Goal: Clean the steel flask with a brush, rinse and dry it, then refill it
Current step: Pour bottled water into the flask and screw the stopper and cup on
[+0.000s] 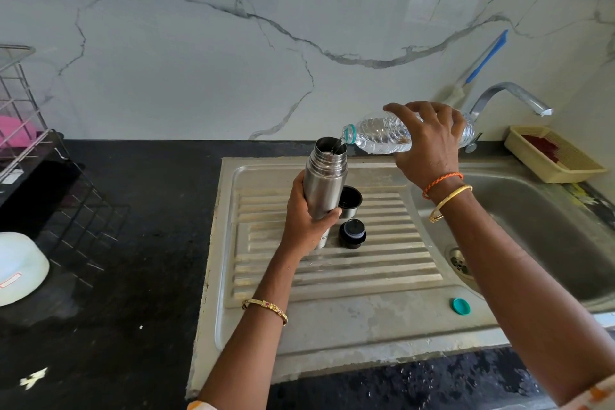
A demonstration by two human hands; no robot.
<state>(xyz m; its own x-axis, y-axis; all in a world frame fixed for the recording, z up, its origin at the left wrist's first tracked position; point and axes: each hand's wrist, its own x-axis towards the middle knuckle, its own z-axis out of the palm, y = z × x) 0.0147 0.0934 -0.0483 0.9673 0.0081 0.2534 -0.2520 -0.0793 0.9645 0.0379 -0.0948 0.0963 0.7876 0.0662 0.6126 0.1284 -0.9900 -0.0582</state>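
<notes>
Head view | left hand wraps steel flask, frame centre | right hand grips tilted water bottle, mouth over flask opening

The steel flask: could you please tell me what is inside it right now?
Water streams from the tilted plastic bottle into the steel flask's open mouth. Its steel walls hide the water level.

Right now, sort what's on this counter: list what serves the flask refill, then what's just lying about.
In use:
steel flask, gripped by left hand
clear plastic water bottle, tipped by right hand
steel cup lid
black stopper
teal bottle cap

Lying about:
blue-handled brush
yellow plastic basket
wire dish rack
white bowl
</notes>
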